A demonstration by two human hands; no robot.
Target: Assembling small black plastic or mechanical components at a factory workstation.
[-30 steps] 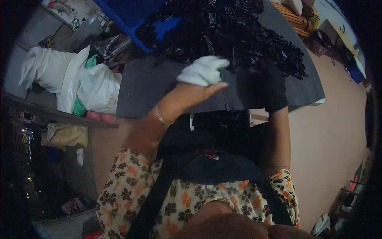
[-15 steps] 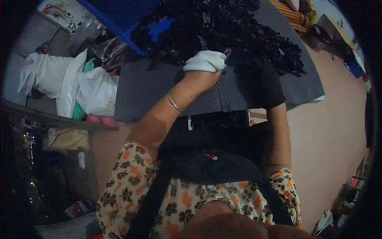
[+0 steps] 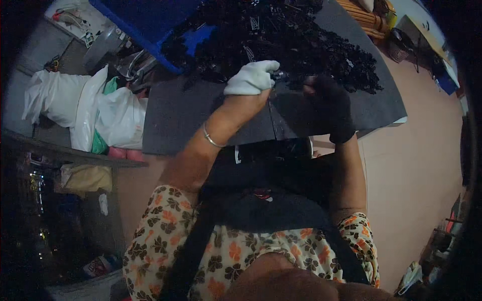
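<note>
At upper centre, a piece point(image 3: 281, 75) was pinched by the left hand point(image 3: 251, 78). The right hand's point(image 3: 327, 100) grip couldn't be told.

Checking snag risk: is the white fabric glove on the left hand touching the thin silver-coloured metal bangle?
Apart. The head view plainly shows bare wrist between the white fabric glove and the thin silver-coloured metal bangle.

place: prob. wkshop | blk small-parts heap point(image 3: 286, 45) on gray tbl point(image 3: 191, 120) | stuffed wht bags point(image 3: 118, 113) alongside
</note>
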